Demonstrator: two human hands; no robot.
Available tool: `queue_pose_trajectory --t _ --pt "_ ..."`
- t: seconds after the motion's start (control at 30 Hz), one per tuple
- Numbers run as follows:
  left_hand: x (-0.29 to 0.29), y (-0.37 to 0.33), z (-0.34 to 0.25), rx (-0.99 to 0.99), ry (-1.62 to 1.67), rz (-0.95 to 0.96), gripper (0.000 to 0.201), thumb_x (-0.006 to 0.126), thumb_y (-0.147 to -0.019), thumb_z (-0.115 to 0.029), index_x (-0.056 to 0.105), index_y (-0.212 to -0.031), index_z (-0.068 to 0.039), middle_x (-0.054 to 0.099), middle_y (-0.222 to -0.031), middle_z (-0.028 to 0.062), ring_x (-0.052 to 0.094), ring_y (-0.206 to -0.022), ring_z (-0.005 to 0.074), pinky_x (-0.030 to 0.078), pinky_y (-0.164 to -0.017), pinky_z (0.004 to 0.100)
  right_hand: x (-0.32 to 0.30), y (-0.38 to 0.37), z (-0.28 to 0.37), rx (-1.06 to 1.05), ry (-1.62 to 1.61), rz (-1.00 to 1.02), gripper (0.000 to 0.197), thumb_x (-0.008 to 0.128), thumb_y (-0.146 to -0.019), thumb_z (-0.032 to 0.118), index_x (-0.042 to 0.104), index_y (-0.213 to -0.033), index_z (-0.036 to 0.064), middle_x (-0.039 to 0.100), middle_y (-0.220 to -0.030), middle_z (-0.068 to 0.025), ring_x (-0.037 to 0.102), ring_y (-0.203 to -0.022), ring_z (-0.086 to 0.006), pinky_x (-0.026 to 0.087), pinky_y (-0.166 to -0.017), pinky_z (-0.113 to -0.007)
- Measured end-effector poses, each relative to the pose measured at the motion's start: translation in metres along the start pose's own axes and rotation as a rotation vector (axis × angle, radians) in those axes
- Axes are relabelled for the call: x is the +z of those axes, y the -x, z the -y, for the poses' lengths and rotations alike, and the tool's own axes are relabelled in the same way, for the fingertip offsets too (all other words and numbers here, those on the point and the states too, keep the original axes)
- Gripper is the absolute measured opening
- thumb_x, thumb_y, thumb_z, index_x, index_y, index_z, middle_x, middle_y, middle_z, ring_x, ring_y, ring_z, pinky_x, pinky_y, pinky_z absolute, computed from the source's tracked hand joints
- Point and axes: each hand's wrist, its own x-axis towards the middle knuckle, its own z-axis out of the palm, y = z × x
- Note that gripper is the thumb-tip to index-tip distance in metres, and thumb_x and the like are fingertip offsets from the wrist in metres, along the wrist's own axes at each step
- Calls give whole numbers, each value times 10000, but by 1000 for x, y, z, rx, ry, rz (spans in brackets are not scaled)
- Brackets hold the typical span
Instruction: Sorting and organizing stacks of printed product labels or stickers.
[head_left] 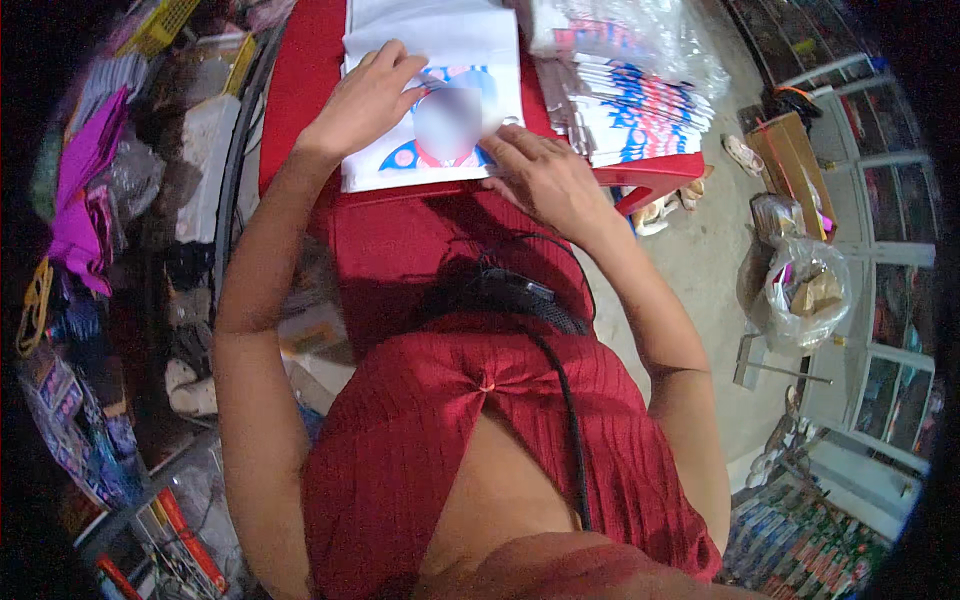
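Observation:
A white sheet-like piece with a blue and red print (398,172) lies flat at the near edge of a red plastic table (612,176); I cannot tell whether it is a bag or a sheet. A blurred patch covers the middle of its print. My left hand (368,105) rests on its left part, fingers loosely bent and apart. Across its right edge lies my right hand (545,178), fingers stretched over the print and thumb nearer me. Beyond my hands, plain white material (430,38) continues up the table.
Right of my hands, a stack of folded printed pieces (640,110) sits on the table, with clear plastic wrap (690,45) behind. A clear bag (808,300) and cardboard box (790,165) stand on the floor at right. Shelving with magenta packages (88,200) lines the left.

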Motion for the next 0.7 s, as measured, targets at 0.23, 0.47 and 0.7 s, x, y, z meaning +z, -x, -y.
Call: queue_pose_trajectory --t 0.23,0.47,0.7 --pt "7 -11 8 -21 -35 10 350 607 -956 -338 606 -1135 -38 611 -1156 149 535 -1143 314 366 -984 492 6 -1 -5 -84 30 -103 412 685 -880 302 596 -1192 48 607 -1145 -153 636 -1022 -324 527 -851 -426" --pt "3 -11 19 -157 438 167 289 571 -989 -288 603 -1084 -17 673 -1037 153 629 -1006 275 457 -929 371 -2 -7 0 -67 -61 -164 397 660 -895 314 603 -1176 40 606 -1128 -160 623 -1023 -349 515 -850 -434" --pt "-2 -15 22 -118 641 182 240 559 -1010 -240 596 -1069 -10 645 -971 61 550 -948 131 453 -896 293 -67 -7 -51 161 201 -432 389 672 -856 109 588 -1235 74 584 -1146 -172 622 -989 -387 523 -832 -466"
